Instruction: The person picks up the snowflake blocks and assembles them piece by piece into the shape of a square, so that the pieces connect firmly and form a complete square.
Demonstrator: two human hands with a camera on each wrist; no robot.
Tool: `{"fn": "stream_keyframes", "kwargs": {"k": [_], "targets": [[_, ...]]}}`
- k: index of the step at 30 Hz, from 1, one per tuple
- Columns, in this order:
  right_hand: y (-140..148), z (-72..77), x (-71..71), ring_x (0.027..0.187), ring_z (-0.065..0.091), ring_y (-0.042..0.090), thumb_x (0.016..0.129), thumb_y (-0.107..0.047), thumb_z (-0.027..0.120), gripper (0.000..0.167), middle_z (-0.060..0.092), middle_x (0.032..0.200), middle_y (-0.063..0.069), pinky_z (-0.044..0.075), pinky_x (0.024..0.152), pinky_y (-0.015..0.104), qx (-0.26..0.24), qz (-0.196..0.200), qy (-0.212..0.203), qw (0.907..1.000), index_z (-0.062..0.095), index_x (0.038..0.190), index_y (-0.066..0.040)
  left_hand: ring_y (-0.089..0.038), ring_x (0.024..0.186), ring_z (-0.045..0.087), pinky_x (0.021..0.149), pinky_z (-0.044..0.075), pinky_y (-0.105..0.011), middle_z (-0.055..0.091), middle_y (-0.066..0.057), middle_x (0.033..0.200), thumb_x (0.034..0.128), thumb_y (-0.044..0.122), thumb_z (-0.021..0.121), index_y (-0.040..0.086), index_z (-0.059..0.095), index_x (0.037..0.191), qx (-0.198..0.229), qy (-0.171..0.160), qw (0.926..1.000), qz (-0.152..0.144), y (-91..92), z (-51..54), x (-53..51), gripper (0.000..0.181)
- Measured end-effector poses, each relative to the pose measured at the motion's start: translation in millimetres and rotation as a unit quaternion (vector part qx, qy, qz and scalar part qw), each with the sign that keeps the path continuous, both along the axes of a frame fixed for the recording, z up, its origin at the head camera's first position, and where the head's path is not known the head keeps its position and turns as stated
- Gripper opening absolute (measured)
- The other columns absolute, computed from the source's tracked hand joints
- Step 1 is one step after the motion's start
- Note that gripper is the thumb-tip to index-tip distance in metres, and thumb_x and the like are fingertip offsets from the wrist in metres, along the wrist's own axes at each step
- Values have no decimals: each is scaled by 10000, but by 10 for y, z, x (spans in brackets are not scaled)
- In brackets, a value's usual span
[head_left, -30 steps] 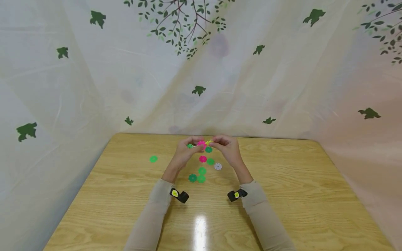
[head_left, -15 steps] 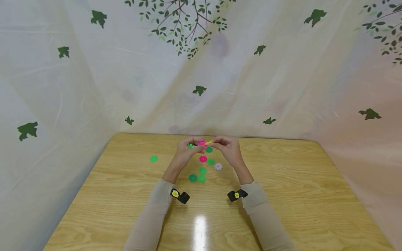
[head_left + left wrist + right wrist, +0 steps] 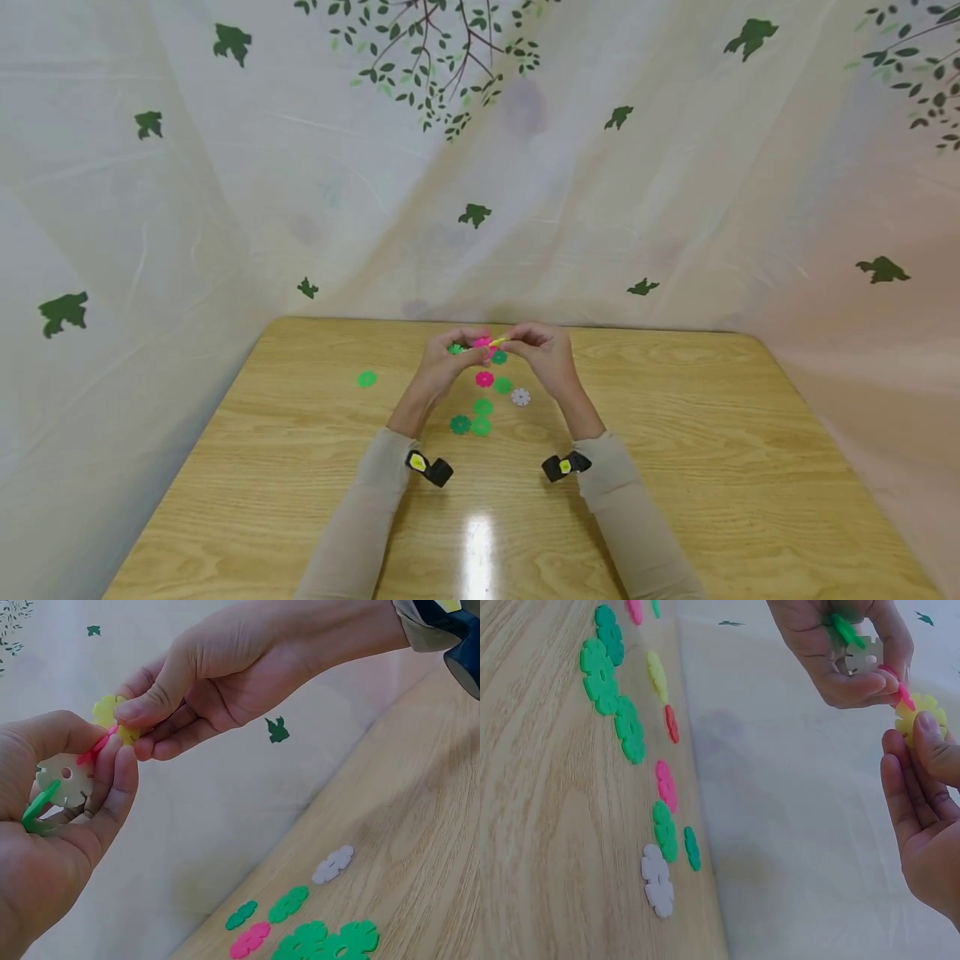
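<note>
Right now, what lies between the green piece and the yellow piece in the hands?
The white piece, then the pink piece, lie between the green piece and the yellow piece; the left wrist view shows this.

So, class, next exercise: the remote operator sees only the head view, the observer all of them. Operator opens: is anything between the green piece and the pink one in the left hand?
Observer: Yes, the left wrist view shows a whitish disc between the green piece and the pink piece.
Operator: The yellow piece in the right hand looks like a sliver. What shape is it?
Observer: Round; its broad face shows in the right wrist view.
Operator: Is any piece on the table hidden from me?
Observer: Yes, a red piece lies there, seen in the right wrist view.
</note>
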State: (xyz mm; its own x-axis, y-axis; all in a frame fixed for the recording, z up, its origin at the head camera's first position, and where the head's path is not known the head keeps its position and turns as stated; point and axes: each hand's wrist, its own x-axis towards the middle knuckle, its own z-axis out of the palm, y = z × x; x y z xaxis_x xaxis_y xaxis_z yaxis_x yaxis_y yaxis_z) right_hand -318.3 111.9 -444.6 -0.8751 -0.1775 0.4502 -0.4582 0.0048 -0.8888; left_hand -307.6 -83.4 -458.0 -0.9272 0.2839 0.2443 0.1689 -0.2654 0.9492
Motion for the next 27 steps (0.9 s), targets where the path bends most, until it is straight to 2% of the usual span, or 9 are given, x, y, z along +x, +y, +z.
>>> {"fn": "stream_keyframes", "kwargs": {"k": [4, 7, 13, 18, 23, 27], "targets": [[9, 3, 1, 710, 662, 51, 864, 38, 770, 92, 730, 800, 24, 602, 677, 215, 36, 6, -86, 10000, 714, 851, 110, -127, 817, 659, 801, 626, -266, 602, -31, 948, 929, -105, 590, -209, 549, 1254, -108, -35, 9999, 5, 6, 6, 0, 343], [23, -7, -1, 717, 662, 50, 862, 20, 778, 99, 731, 817, 87, 604, 684, 211, 45, 38, -182, 9998, 712, 848, 93, -125, 840, 659, 822, 627, -269, 600, -19, 977, 951, -79, 604, -178, 557, 1262, -353, -46, 9994, 9, 10, 5, -4, 329], [44, -22, -11, 742, 658, 41, 878, 41, 754, 118, 717, 822, -7, 598, 709, 185, 93, 203, -333, 9992, 688, 901, 136, -143, 886, 674, 855, 626, -309, 633, -24, 1032, 943, -34, 668, -106, 595, 1267, -777, -2, 9969, 81, -3, 15, 11, 340], [62, -14, -10, 763, 659, 43, 886, 13, 760, 132, 714, 840, -27, 596, 724, 191, 297, 150, -432, 9985, 700, 927, 124, -107, 924, 651, 800, 580, -199, 670, -38, 1092, 902, 40, 762, -9, 661, 1265, -1259, -26, 9917, 272, -14, 8, 12, 380], [66, 1, -19, 799, 671, 56, 886, -26, 776, 129, 741, 896, 118, 583, 734, 193, 732, -1, -395, 9965, 729, 948, 77, -117, 921, 619, 762, 553, -184, 671, -74, 1092, 890, 81, 790, 24, 691, 1243, -1565, 65, 9866, 461, -25, -11, 4, 371], [51, 23, -36, 849, 681, 59, 891, -50, 778, 159, 745, 991, 205, 583, 755, 204, 1015, 57, -426, 9939, 739, 1012, 46, -120, 927, 620, 759, 554, -187, 679, -84, 1113, 887, 51, 784, -1, 684, 1219, -1513, 139, 9870, 519, -34, -13, 4, 351]]}}
